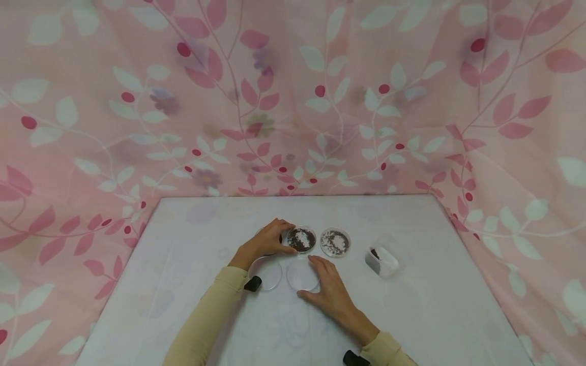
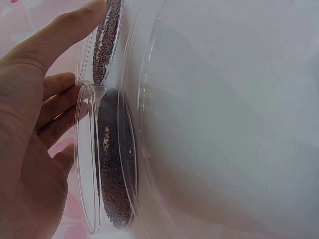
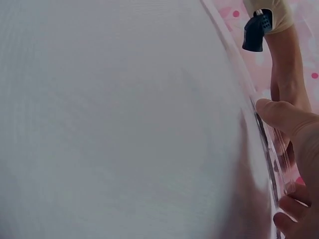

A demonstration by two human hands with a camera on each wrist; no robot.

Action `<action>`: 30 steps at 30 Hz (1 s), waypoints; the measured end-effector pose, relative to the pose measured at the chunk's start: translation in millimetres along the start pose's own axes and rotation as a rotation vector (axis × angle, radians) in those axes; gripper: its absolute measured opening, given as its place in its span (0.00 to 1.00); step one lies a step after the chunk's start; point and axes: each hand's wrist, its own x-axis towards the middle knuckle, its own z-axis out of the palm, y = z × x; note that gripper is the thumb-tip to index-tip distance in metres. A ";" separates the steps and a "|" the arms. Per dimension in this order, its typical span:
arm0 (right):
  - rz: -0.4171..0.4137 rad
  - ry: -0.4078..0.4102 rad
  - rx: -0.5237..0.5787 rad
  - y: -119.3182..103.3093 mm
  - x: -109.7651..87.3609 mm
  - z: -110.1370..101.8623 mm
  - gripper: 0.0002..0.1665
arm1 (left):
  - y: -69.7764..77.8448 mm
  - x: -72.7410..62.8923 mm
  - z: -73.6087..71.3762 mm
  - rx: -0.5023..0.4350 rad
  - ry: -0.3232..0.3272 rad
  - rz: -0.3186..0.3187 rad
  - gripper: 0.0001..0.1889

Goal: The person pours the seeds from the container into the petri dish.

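Observation:
My left hand (image 1: 267,240) spans the middle petri dish (image 1: 301,240), which contains dark granules, thumb at its near rim and fingers at its far rim. Beneath that palm lies another dish of dark granules (image 2: 114,164), mostly hidden in the head view. To the right stands a third dish (image 1: 335,242), its granules spread more thinly around a pale middle. Lower down, my right hand (image 1: 329,287) holds a clear round lid (image 1: 302,275) by its edge between thumb and fingers. A second clear lid (image 1: 266,274) lies left of it, beside the left wrist.
A small clear plastic tub (image 1: 383,260) with some dark material inside stands on the right of the white-covered table (image 1: 426,305). Black wrist cameras (image 1: 253,283) sit at both sleeves. A pink leaf-patterned curtain (image 1: 293,101) encloses the back and sides.

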 end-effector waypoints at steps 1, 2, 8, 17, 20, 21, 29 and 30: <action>0.001 -0.002 0.009 -0.5 0.9 -1.8 0.55 | -0.6 -0.1 0.1 -0.001 0.002 0.005 0.44; -0.002 -0.003 0.018 -0.8 1.9 -3.6 0.55 | -1.2 -0.2 0.2 -0.002 0.003 0.010 0.44; -0.025 0.003 0.021 0.7 12.8 -16.0 0.56 | -4.8 -0.5 1.0 0.017 0.004 0.023 0.42; -0.089 0.036 -0.111 16.3 55.0 -53.8 0.60 | -6.2 -0.3 2.9 -0.006 0.002 0.022 0.43; -0.117 0.022 -0.178 19.6 69.5 -68.5 0.61 | -5.5 -0.7 2.6 -0.009 0.004 0.039 0.43; -0.131 0.017 -0.202 20.2 73.6 -72.9 0.61 | -5.3 -0.8 2.4 -0.010 0.006 0.046 0.43; -0.160 -0.050 -0.350 20.0 93.0 -90.5 0.60 | -5.0 -1.8 2.0 -0.001 0.014 0.057 0.44; -0.159 -0.062 -0.363 20.4 94.3 -90.0 0.60 | -4.8 -1.8 1.7 -0.001 0.014 0.055 0.44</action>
